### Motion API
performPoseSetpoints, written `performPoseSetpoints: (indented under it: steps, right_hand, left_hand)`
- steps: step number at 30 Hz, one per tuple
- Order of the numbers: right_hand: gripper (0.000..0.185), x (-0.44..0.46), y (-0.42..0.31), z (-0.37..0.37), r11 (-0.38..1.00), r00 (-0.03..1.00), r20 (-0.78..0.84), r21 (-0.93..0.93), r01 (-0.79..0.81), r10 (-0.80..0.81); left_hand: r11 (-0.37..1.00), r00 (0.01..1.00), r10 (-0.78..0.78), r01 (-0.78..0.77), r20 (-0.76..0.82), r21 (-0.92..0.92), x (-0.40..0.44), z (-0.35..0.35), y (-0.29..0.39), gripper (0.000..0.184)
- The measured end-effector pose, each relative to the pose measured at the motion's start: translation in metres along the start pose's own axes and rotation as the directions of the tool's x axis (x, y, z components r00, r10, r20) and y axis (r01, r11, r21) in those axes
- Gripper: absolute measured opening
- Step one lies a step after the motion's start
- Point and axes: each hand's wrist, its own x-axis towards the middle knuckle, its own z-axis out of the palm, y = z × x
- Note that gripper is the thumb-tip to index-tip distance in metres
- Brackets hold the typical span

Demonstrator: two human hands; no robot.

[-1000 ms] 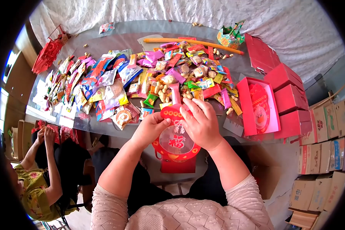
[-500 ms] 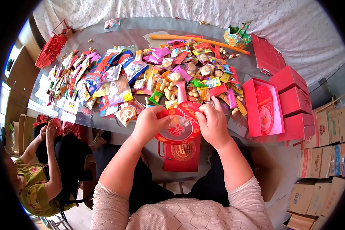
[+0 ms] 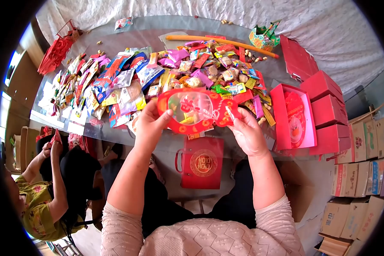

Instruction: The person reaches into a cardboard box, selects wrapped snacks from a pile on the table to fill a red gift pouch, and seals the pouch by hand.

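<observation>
A red gourd-shaped bag [image 3: 195, 112] with a clear round window is stretched sideways over the near edge of the candy pile. My left hand [image 3: 151, 123] pinches its wide end, thumb on top. At the narrow end, my right hand [image 3: 248, 128] grips it between thumb and fingers. Wrapped sweets [image 3: 183, 66] and peanuts lie heaped behind the bag, some visible through its window. Below it, a red box [image 3: 203, 164] with a gold round emblem and a side handle is seen near my knees.
An open red box [image 3: 293, 115] holding similar red bags lies right, beside stacked red boxes [image 3: 322, 102]. An orange stick [image 3: 222, 45] crosses behind the sweets, near a green patterned bag [image 3: 263, 38]. At left sits another person [image 3: 40, 205], hands raised. Cardboard boxes [image 3: 354, 179] stand far right.
The bag has turned from upright to sideways and risen away from my body over the sweets. My left hand has shifted to its wide end, my right to the narrow end.
</observation>
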Motion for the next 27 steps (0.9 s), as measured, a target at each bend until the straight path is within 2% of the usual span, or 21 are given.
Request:
performPoseSetpoints:
  steps: [2, 6, 9, 10, 13, 14, 18, 21, 24, 27]
  right_hand:
    - [0.033, 0.001, -0.007, 0.006, 0.998, 0.999, 0.022, 0.062, 0.033, -0.035]
    - [0.035, 0.001, -0.001, 0.003, 0.995, 0.996, 0.071, 0.082, 0.050, -0.056]
    - [0.035, 0.001, 0.004, 0.006, 0.990, 0.995, 0.072, 0.127, 0.065, -0.075]
    - [0.035, 0.000, 0.003, 0.004, 0.989, 0.995, 0.070, 0.139, 0.059, -0.069]
    - [0.035, 0.000, 0.003, 0.002, 0.984, 0.996, 0.059, 0.172, 0.048, -0.059]
    - [0.034, 0.000, 0.004, 0.002, 0.982, 0.997, 0.055, 0.184, 0.046, -0.057]
    - [0.034, -0.002, 0.004, 0.008, 0.983, 0.997, 0.063, 0.181, 0.040, -0.052]
    - [0.035, -0.001, 0.006, 0.007, 0.983, 0.996, 0.071, 0.182, 0.031, -0.045]
    - [0.035, -0.003, 0.006, 0.001, 0.992, 0.997, 0.073, 0.124, -0.018, 0.009]
    - [0.035, -0.007, 0.005, 0.002, 0.991, 0.992, 0.050, 0.053, -0.121, 0.119]
  left_hand:
    - [0.989, 0.983, -0.139, 0.132, 0.121, 0.069, 0.001, -0.003, -0.005, 0.020]
    - [0.979, 0.996, 0.084, -0.079, -0.019, 0.189, 0.005, 0.002, -0.012, 0.020]
    - [0.999, 0.999, 0.020, -0.019, -0.047, 0.032, 0.003, 0.004, -0.001, 0.023]
    - [1.000, 0.999, -0.028, 0.028, 0.033, 0.013, 0.006, -0.002, -0.005, 0.031]
    - [0.981, 0.971, -0.187, 0.191, 0.147, -0.019, 0.002, 0.000, -0.006, 0.034]
    - [0.987, 0.967, -0.162, 0.162, 0.195, 0.015, 0.003, 0.000, -0.015, 0.033]
    - [0.982, 0.989, -0.082, 0.059, 0.125, 0.178, 0.007, 0.001, -0.024, 0.027]
    - [0.997, 0.999, 0.023, -0.021, 0.039, -0.069, 0.006, 0.007, -0.019, 0.034]
    - [0.939, 0.974, 0.222, -0.225, -0.043, -0.261, 0.005, 0.010, 0.000, 0.043]
    - [0.943, 0.944, 0.331, -0.331, -0.009, -0.034, 0.006, -0.010, -0.003, 0.048]
